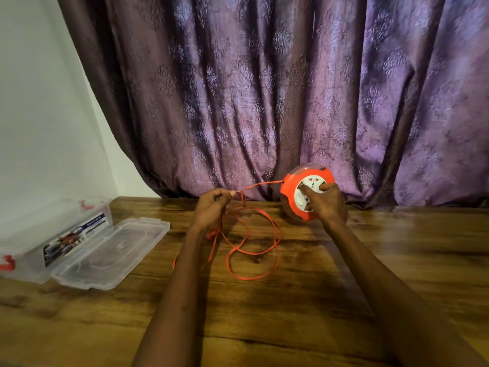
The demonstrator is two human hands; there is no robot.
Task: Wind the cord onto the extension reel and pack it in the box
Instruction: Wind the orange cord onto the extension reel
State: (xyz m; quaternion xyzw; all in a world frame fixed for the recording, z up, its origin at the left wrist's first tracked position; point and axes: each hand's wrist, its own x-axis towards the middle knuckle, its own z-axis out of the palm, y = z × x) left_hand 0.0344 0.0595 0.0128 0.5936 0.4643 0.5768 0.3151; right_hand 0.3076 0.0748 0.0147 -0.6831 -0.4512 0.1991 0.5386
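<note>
Reel (304, 197) stands on edge at the far side of the counter (344, 287), against the curtain (264, 88). Right hand (326, 202) on its white socket face, fingers curled onto it. Left hand (211, 207) raised left of the reel, pinching the cord (251, 250) between thumb and fingers; one strand runs from it to the reel's rim, the rest lies in loose loops near the hands. Box (60, 234) open, far left, lid (111, 252) folded flat beside it.
</note>
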